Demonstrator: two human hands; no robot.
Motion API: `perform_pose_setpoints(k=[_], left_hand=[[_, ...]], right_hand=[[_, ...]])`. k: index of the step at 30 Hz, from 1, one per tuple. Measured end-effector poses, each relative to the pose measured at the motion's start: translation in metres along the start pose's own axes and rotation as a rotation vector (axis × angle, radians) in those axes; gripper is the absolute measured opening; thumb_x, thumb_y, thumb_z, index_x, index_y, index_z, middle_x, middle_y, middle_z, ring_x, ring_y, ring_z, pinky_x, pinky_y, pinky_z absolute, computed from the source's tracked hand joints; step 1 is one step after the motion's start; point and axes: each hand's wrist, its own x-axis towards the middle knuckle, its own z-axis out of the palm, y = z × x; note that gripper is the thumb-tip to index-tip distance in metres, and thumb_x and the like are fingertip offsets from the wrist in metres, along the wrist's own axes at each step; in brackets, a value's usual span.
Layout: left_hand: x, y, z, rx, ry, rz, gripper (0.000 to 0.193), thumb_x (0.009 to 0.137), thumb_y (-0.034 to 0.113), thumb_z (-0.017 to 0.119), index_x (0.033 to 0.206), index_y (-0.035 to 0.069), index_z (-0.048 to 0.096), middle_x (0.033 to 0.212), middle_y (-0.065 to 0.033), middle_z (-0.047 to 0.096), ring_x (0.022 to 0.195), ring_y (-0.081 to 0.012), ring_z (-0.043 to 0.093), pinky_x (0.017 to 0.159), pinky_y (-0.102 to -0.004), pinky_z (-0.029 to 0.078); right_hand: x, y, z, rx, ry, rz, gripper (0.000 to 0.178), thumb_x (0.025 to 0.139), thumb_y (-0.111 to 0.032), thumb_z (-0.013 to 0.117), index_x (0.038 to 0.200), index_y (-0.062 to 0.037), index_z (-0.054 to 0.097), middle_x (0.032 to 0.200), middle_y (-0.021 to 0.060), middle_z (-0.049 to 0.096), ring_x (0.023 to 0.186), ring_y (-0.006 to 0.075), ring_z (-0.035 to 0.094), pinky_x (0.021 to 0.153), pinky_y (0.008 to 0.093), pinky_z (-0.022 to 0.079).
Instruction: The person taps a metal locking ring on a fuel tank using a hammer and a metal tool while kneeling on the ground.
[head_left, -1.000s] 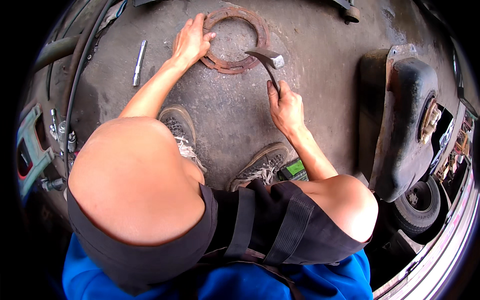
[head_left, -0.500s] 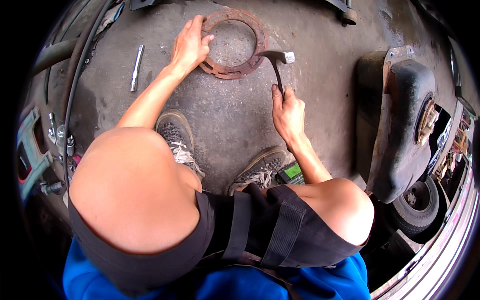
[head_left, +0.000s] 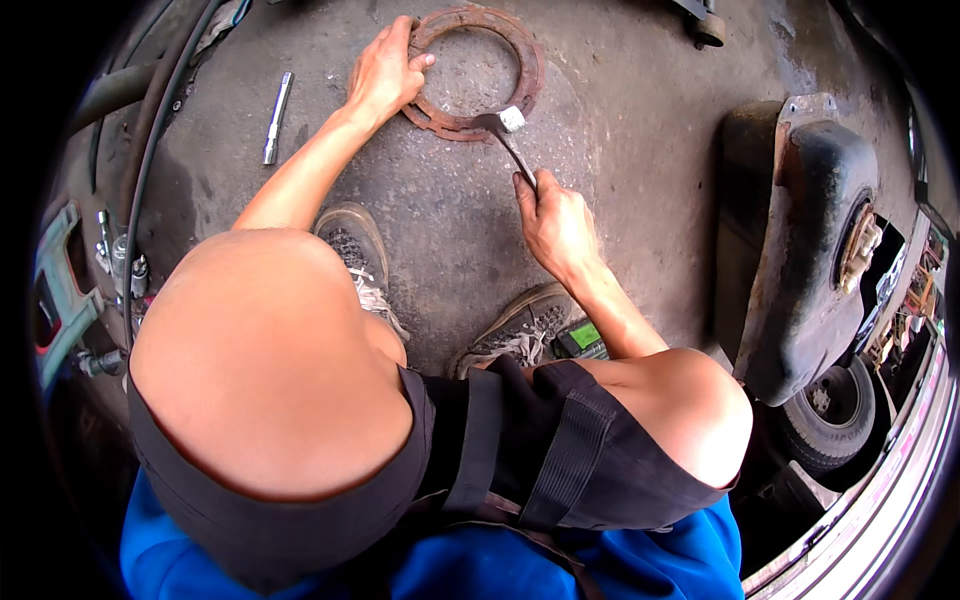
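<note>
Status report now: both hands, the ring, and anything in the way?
Left hand flat on rusty ring. Right hand shut on hammer, head at ring's near edge. Metal rod apart on floor, not in the way.

A flat metal ring (head_left: 470, 70) lies on the far floor, its surface rough and matt with brown rust, and the hammer (head_left: 508, 135) resting on its near edge has a bare steel head that shines pale and smooth above a dark matt handle. The concrete floor (head_left: 620, 130) is grey, coarse and stained, and to the left a smooth, bright metal socket bar (head_left: 277, 117) gleams. At right a heavy metal housing (head_left: 800, 240) looks dull black and greasy, with rusty edges, beside a matt rubber tyre (head_left: 835, 405).
</note>
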Motion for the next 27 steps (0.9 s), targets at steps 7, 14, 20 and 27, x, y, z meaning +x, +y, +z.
perform_pose_setpoints(k=[7, 14, 20, 27], left_hand=[[0.004, 0.001, -0.002, -0.012, -0.001, -0.004, 0.047, 0.09, 0.024, 0.071, 0.129, 0.004, 0.052, 0.123, -0.0214, 0.063, 0.117, -0.0403, 0.06, 0.098, -0.0481, 0.048], [0.003, 0.001, -0.001, -0.018, -0.016, -0.017, 0.048, 0.09, 0.024, 0.071, 0.13, 0.004, 0.052, 0.124, -0.0213, 0.063, 0.119, -0.0387, 0.059, 0.1, -0.0476, 0.047], [-0.001, -0.01, 0.007, 0.021, 0.038, 0.021, 0.049, 0.091, 0.025, 0.071, 0.13, 0.004, 0.052, 0.123, -0.0205, 0.064, 0.116, -0.0394, 0.061, 0.097, -0.0477, 0.049], [0.001, -0.013, 0.007, 0.037, 0.078, 0.027, 0.047, 0.091, 0.025, 0.071, 0.129, 0.004, 0.053, 0.121, -0.0224, 0.064, 0.115, -0.0398, 0.061, 0.095, -0.0474, 0.049]], right_hand=[[0.012, 0.004, 0.003, 0.02, 0.055, -0.083, 0.037, 0.102, -0.035, 0.055, 0.091, 0.0005, 0.055, 0.068, 0.0273, 0.061, 0.07, 0.0499, 0.062, 0.061, 0.0514, 0.048], [0.012, -0.002, -0.001, 0.016, 0.043, -0.061, 0.04, 0.102, -0.038, 0.053, 0.092, 0.0002, 0.057, 0.069, 0.0285, 0.061, 0.072, 0.0495, 0.064, 0.064, 0.0531, 0.049], [0.006, -0.003, -0.004, 0.094, 0.073, -0.06, 0.041, 0.102, -0.039, 0.053, 0.09, -0.0001, 0.055, 0.069, 0.027, 0.062, 0.069, 0.0493, 0.063, 0.063, 0.0523, 0.049], [0.008, -0.003, -0.006, -0.049, 0.054, -0.061, 0.033, 0.102, -0.032, 0.055, 0.092, -0.0008, 0.055, 0.069, 0.0278, 0.061, 0.071, 0.0501, 0.063, 0.062, 0.0535, 0.048]])
